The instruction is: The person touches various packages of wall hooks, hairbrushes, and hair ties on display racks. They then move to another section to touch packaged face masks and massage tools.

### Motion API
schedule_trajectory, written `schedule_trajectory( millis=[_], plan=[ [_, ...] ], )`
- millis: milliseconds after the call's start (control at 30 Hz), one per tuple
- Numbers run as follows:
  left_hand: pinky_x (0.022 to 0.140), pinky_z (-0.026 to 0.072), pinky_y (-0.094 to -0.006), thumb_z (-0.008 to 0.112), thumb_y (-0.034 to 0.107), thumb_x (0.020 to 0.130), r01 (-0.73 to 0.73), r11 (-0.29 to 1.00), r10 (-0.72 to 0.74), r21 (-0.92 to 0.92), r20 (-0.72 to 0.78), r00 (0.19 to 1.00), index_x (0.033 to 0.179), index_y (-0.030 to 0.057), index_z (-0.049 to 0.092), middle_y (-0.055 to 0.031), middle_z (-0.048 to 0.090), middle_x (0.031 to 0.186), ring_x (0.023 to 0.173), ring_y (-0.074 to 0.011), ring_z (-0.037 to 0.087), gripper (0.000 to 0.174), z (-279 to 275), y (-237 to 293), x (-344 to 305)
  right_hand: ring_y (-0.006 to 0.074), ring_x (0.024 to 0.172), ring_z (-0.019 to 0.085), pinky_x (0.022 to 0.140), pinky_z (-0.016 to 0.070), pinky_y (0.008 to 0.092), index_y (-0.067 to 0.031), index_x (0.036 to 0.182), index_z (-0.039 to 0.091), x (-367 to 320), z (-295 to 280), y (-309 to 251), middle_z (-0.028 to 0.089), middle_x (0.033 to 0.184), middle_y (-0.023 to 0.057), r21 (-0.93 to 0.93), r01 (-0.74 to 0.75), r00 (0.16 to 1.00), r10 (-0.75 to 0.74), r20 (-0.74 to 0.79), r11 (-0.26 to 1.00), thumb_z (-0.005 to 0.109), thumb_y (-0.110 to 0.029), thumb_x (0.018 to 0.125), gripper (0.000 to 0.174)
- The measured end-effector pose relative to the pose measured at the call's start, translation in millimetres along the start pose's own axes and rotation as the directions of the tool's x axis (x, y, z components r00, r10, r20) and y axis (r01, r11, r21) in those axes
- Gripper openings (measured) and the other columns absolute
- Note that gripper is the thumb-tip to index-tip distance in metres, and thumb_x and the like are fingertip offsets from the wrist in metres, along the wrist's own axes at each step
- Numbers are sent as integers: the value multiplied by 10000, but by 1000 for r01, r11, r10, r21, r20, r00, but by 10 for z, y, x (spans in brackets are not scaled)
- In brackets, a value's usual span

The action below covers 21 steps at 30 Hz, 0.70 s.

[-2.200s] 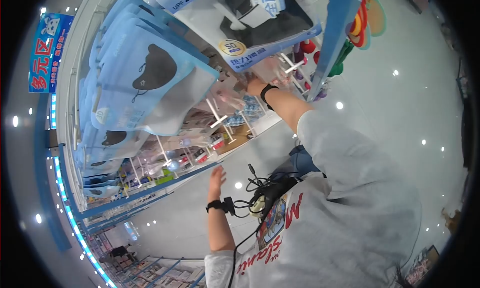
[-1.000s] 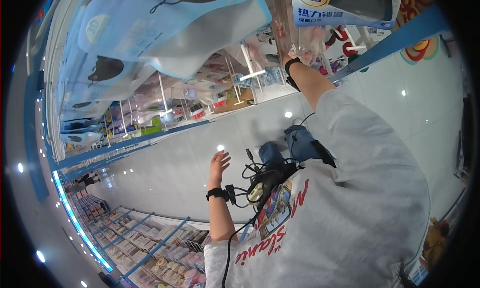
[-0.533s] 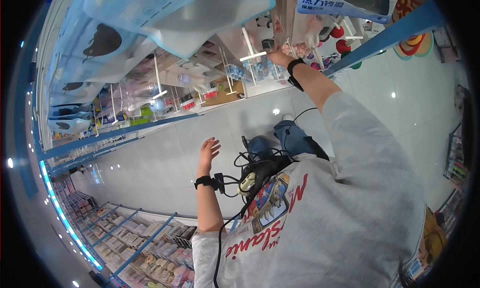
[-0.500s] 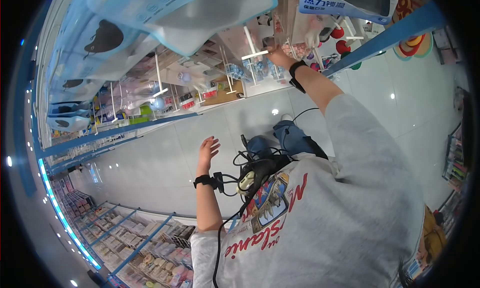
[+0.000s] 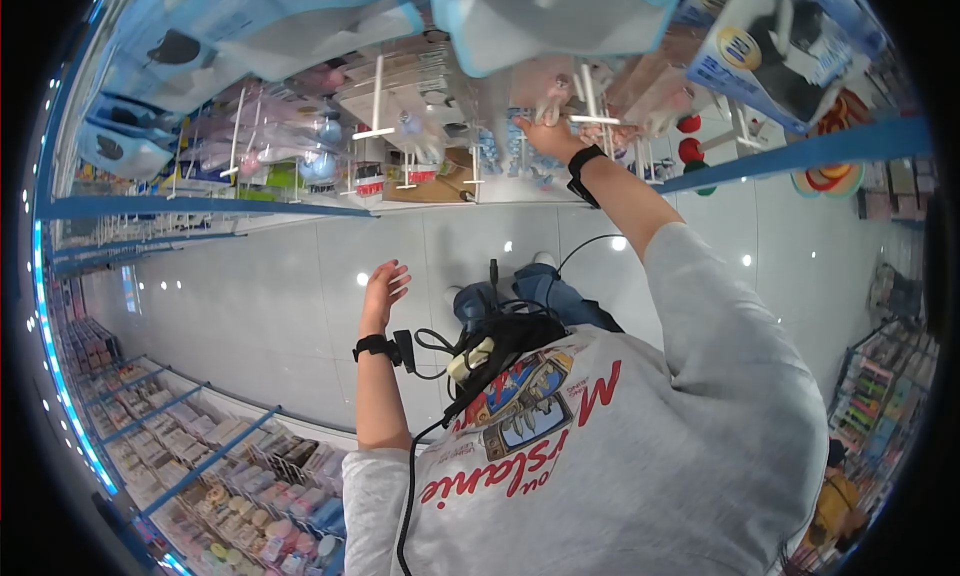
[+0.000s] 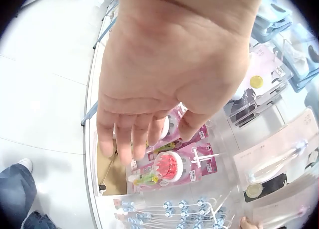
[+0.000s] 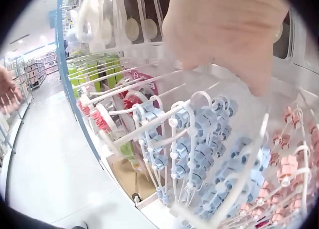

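My right hand [image 5: 548, 141] reaches in among the hanging goods of a shop rack, beside light-blue ridged pieces on white loops [image 5: 505, 141]. In the right wrist view the palm [image 7: 224, 34] is above several such blue pieces [image 7: 197, 144]; its fingers are mostly hidden, and I cannot tell whether they hold anything. Low in front of the body, my left hand [image 5: 385, 291] hovers with loosely bent fingers and nothing in them. The left wrist view has that hand [image 6: 169, 64] overlapping pink-carded packs with a red-and-white round brush-like item [image 6: 168, 166].
Blue mask packs [image 5: 560, 21] hang overhead, with a black-mask pack [image 5: 770, 51] to the right. White pegs [image 5: 590, 101] stick out from the rack. Pink ridged pieces [image 7: 289, 169] hang beside the blue ones. A blue rail [image 5: 800, 161] edges the shelf. Black cables [image 5: 500, 321] hang at the waist.
My right hand has come down from behind the upper mask packs to the blue pieces. The head view has turned and shifted over the rack. The left hand stays relaxed.
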<state>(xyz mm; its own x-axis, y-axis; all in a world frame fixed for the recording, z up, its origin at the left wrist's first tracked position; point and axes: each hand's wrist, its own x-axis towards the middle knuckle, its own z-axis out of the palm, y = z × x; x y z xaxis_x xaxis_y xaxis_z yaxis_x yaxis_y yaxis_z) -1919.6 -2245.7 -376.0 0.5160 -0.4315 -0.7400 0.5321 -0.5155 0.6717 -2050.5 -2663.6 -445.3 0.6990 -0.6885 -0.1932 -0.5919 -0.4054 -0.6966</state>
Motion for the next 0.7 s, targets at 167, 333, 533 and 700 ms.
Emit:
schedule_trajectory(
  millis=[167,333,533,700],
  plan=[
    [810,418,-322,479,334,851,-11,997,12,82,-20,1000,1170,74,474,-71,586,1064,949,-183,561,411,-1,29,146,380,1138,413,952,299,469,-123,1269,401,434,-14,-204,480,1213,175,-334,20,999,-9,33,942,405,-548,832,609],
    [841,399,-326,479,334,860,-86,985,82,152,35,996,1165,92,487,-56,583,1081,960,-167,554,390,144,172,290,341,1167,396,959,303,447,-76,1229,431,472,-146,-483,447,1255,165,-490,-32,964,157,215,871,357,-508,857,575],
    [852,391,-311,468,319,864,-56,992,55,109,10,998,1184,100,476,-56,572,1103,979,-164,547,388,74,222,138,382,1175,382,989,265,445,-27,1193,470,816,239,11,450,1243,214,-385,9,998,18,66,923,323,-510,861,605],
    [849,399,-317,477,330,856,-32,997,36,69,-68,997,1193,85,466,-65,568,1107,988,-174,546,416,-236,103,-5,403,1058,462,912,332,442,19,1184,444,1350,777,789,513,1131,252,-352,-109,994,103,-36,929,477,-383,855,521]
  ],
)
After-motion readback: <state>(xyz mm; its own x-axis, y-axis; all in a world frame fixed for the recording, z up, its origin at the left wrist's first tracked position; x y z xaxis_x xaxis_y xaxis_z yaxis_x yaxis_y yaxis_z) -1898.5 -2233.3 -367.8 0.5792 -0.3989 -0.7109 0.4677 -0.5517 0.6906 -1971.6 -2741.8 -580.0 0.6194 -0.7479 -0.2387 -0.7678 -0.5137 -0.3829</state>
